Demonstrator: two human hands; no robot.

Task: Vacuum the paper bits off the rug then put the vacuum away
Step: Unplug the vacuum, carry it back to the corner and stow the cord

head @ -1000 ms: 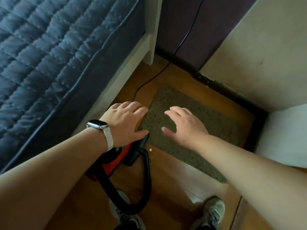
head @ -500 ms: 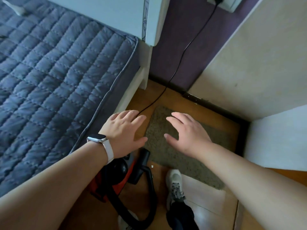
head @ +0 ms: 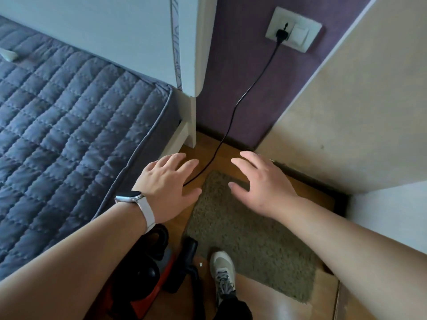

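Vacuum (head: 147, 273) beside bed (head: 57, 135), long axis diagonal, far end toward rug (head: 249, 239).

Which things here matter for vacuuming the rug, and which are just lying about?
For the job: rug, red and black vacuum, black cord plugged into the wall socket, white paper bit on the floor beside the rug.
Just there: quilted mattress, small white object on it, wristwatch.

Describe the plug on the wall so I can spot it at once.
On the purple wall between the white bed end and the beige panel sits a white outlet plate. The black plug sits in its left half, a black cord hanging from it; the right half is plain white.
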